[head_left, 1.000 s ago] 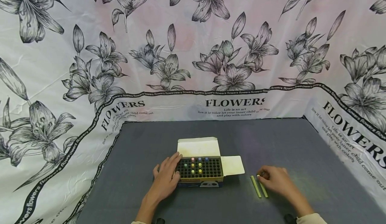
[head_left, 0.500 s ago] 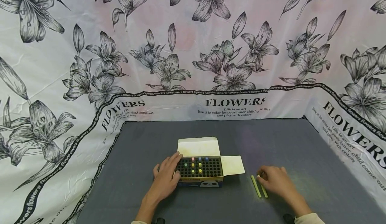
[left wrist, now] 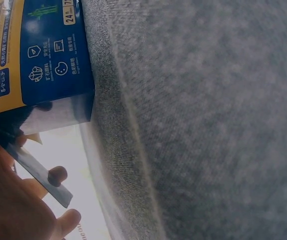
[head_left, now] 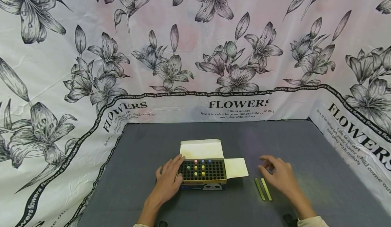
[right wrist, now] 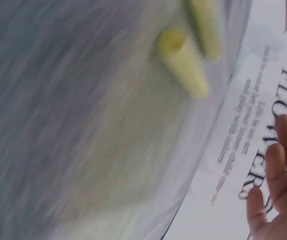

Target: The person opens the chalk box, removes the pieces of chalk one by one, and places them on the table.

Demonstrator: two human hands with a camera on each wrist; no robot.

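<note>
Head view, box: an open chalk box (head_left: 203,172) is sitting mid-tabletop (head_left: 305,142), lid flaps folded back; its black grid is holding a few coloured chalk ends, most cells showing dark.
Head view, left hand (head_left: 168,179): resting flat against the box's left side, fingers extended.
Head view, right hand (head_left: 279,175): hovering with fingers loosely spread, gripping nothing, just right of two yellow-green chalk sticks (head_left: 263,189) lying side by side.
Left wrist view: the box's blue-and-yellow printed wall (left wrist: 38,55) is standing on grey cloth.
Right wrist view: blurred chalk sticks (right wrist: 191,47); spread fingers (right wrist: 278,170).
</note>
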